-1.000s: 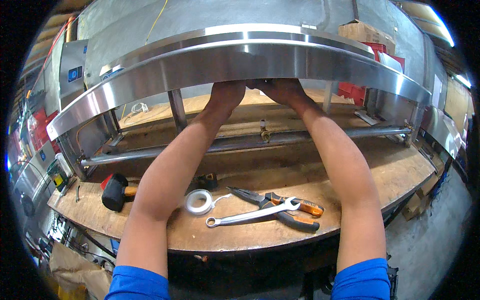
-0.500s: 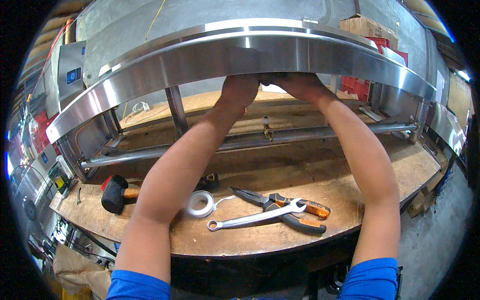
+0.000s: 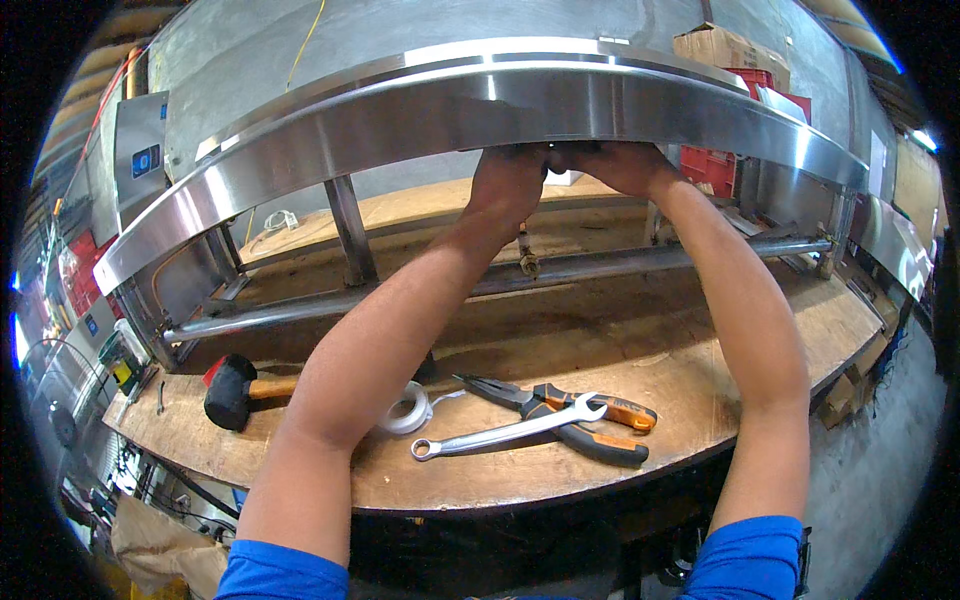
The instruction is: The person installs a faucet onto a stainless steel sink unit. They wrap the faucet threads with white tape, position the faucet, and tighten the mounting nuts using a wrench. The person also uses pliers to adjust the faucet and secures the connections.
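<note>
Both my arms reach forward to the underside of a long stainless steel frame (image 3: 400,118). My left hand (image 3: 508,180) and my right hand (image 3: 628,168) are close together beneath its front panel. The panel's lower edge and shadow hide their fingers, so what they touch or hold cannot be made out. Below my left wrist, a small brass fitting (image 3: 529,262) stands at a horizontal metal pipe (image 3: 600,269). Nearer me on the wooden tabletop (image 3: 480,482), a combination wrench (image 3: 510,436) lies across orange-and-black long-nose pliers (image 3: 590,420).
A roll of white tape (image 3: 407,410) lies partly behind my left forearm. To its left rests a black-headed mallet (image 3: 232,392) with a wooden handle. Metal legs (image 3: 350,230) support the frame. Red crates (image 3: 708,170) and a cardboard box (image 3: 735,55) are at the back right.
Both hands have shifted slightly to the right along the underside of the panel. My left forearm now covers more of the tape roll. The tools lie as before.
</note>
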A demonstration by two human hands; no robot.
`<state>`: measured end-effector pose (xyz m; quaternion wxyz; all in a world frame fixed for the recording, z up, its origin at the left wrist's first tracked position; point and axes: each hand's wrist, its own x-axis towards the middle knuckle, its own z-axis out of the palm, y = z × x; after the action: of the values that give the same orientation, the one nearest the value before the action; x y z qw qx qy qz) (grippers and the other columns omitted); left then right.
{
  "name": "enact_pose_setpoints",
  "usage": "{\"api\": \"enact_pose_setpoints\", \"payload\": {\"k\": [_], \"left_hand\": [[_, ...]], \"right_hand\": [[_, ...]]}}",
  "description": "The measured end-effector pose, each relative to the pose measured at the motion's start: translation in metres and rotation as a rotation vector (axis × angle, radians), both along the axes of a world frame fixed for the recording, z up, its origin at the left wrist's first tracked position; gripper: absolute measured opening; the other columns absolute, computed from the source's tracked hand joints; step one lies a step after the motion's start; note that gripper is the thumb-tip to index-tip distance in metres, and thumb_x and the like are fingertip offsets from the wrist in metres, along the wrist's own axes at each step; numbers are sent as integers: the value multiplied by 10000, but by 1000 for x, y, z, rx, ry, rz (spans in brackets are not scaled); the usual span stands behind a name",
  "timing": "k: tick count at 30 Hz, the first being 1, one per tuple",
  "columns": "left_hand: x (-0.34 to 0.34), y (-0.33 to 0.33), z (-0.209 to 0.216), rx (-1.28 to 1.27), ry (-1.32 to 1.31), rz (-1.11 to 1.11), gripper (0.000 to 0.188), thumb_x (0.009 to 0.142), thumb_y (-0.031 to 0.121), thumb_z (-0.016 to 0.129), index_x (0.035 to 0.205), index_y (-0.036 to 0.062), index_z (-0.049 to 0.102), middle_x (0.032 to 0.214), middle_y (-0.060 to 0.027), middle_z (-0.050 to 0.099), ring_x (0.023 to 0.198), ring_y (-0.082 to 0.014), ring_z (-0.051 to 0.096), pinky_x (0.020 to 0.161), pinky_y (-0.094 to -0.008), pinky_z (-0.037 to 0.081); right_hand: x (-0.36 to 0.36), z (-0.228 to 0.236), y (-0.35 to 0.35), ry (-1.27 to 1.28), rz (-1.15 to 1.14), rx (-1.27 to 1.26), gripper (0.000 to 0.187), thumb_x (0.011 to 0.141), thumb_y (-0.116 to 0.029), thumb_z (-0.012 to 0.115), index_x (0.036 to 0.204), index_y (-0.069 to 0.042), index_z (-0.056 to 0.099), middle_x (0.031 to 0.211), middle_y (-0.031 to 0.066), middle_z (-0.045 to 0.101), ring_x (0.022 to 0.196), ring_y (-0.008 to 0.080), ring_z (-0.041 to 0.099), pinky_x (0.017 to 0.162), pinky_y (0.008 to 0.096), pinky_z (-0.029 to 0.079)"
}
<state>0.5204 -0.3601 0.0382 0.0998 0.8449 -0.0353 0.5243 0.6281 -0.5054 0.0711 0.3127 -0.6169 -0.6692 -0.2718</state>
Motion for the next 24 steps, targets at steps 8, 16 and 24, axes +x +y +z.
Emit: {"api": "enact_pose_setpoints", "payload": {"k": [8,16,24], "left_hand": [[-1,-5,0,-340,143,-121,251,952,186,428,897,-13,571,850,-183,600,825,-308,556,775,-433,417],[-24,-8,5,-613,393,-448,459,969,434,425,875,20,603,674,-70,558,601,-159,520,573,-332,416],[-79,15,26,107,893,63,417,876,430,615,1044,51,662,982,-127,684,908,-252,628,855,-385,465]], "right_hand": [[0,6,0,66,-112,-76,564,768,-538,711,1142,-121,645,1113,109,668,1105,260,584,979,379,422],[-3,12,-1,43,-216,-183,620,775,-553,707,1172,-86,607,1166,133,636,1109,271,572,975,395,413],[5,5,6,197,-43,-135,569,809,-486,709,1194,-79,612,1183,101,638,1118,240,575,997,360,423]]}}
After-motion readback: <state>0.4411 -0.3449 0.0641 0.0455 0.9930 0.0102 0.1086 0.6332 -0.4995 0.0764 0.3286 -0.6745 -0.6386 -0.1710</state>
